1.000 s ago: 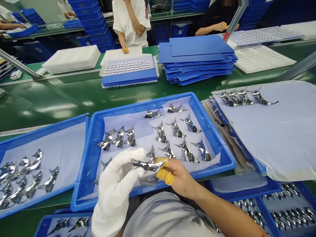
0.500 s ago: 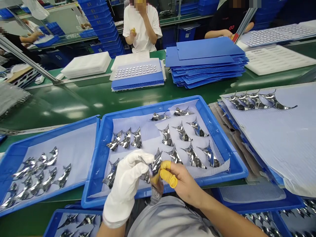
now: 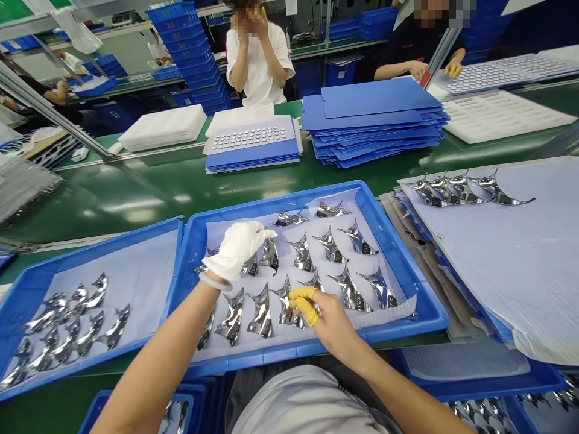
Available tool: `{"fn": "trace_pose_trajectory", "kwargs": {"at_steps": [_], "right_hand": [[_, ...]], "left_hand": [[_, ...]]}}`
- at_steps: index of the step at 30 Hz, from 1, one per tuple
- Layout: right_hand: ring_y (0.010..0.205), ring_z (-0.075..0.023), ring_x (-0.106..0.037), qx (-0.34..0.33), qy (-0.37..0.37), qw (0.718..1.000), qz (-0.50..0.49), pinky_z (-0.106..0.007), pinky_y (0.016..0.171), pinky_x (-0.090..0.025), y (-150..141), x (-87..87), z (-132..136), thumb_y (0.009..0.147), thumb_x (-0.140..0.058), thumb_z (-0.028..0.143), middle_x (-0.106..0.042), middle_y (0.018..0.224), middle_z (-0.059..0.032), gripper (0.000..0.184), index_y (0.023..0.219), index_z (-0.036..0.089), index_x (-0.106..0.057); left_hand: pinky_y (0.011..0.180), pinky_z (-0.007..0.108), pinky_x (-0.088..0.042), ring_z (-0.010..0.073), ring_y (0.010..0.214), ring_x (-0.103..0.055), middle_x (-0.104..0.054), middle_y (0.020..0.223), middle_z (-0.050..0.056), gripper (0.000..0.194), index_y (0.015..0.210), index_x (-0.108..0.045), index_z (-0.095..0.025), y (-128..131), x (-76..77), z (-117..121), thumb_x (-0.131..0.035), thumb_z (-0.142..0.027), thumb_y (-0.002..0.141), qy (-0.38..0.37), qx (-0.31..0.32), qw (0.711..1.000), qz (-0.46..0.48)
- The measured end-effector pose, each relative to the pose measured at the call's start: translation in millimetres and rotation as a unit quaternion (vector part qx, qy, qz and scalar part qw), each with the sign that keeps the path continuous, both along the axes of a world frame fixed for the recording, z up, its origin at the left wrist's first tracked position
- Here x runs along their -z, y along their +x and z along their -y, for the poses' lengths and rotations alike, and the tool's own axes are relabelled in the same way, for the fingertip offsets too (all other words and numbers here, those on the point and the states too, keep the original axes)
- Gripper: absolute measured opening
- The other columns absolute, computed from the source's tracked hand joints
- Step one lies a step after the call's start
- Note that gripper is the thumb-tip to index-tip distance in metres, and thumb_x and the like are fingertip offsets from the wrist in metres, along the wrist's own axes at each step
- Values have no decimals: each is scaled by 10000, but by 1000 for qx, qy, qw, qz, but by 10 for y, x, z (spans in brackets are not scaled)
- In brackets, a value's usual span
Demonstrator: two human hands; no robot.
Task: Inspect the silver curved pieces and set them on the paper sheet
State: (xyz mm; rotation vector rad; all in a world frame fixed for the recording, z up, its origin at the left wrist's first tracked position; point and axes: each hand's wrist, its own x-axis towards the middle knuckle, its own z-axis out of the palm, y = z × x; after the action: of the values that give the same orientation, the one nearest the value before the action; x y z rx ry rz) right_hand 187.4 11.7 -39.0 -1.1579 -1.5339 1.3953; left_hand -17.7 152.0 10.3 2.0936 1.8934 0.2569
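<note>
My left hand [image 3: 239,248], in a white glove, reaches over the left part of the blue tray [image 3: 366,334]. Its fingers pinch the upper end of a shiny curved chrome part [image 3: 270,258], which rests on the tray's white liner. Other chrome parts beside it are partly hidden by the glove. My right hand [image 3: 332,319] has yellow finger cots on thumb and finger. Those fingers are curled together over the near row, with nothing visible in them. Just beyond their tips lies another pointed chrome part [image 3: 286,301]; whether they touch it is unclear.
A second blue tray [image 3: 90,241] with several chrome parts stands at left. On the right, a lined stack [image 3: 497,259] carries more chrome parts [image 3: 470,188]. Behind are blue sheets [image 3: 375,114] and white trays [image 3: 163,126]. Two people sit across the bench.
My left hand has moved forward and left from in front of my body, carrying the chrome part into the tray. My right hand has let go of that part and stayed nearly in place.
</note>
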Motion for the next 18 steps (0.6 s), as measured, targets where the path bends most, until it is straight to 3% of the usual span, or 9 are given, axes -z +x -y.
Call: {"fn": "trace_pose_trajectory", "kwargs": {"at_steps": [3, 8, 11, 15, 18], "right_hand": [[752, -170, -645, -6, 23, 999, 29, -287, 708, -479, 1, 2, 9, 953, -517, 271, -729, 867, -49, 222, 1033, 192, -708], [828, -181, -658, -22, 41, 997, 54, -298, 775, -481, -4, 12, 15, 956, -507, 229, -742, 941, -58, 220, 1054, 191, -701], [837, -186, -661, -36, 45, 996, 68, -300, 777, -480, -4, 11, 22, 957, -502, 210, -741, 961, -71, 223, 1070, 178, -692], [767, -166, -630, -36, 65, 994, 79, -279, 720, -472, 3, 7, 33, 946, -496, 170, -729, 888, -51, 222, 1048, 181, -694], [725, -156, -606, -32, 74, 993, 83, -266, 681, -463, 3, 13, 32, 933, -498, 146, -717, 853, -42, 225, 1031, 179, -698]], "left_hand": [[744, 362, -417, 293, 789, -666, -708, 726, 105, 406, 678, -650, -191, 30, 183, -150, -565, -546, 859, -37, 36, 996, -68], [843, 403, -446, 233, 831, -661, -701, 778, 68, 503, 780, -664, -171, 45, 322, -268, -483, -624, 900, -81, 63, 986, -132], [828, 400, -455, 228, 813, -665, -702, 778, 68, 557, 798, -662, -166, 47, 345, -263, -418, -652, 918, -79, 68, 984, -142], [745, 366, -446, 292, 779, -688, -691, 683, 109, 614, 759, -658, -172, 35, 302, -211, -332, -663, 931, -50, 47, 988, -141], [817, 388, -441, 318, 896, -687, -726, 824, 148, 553, 905, -682, -151, 99, 253, -174, -310, -553, 979, -1, 22, 991, -130]]}}
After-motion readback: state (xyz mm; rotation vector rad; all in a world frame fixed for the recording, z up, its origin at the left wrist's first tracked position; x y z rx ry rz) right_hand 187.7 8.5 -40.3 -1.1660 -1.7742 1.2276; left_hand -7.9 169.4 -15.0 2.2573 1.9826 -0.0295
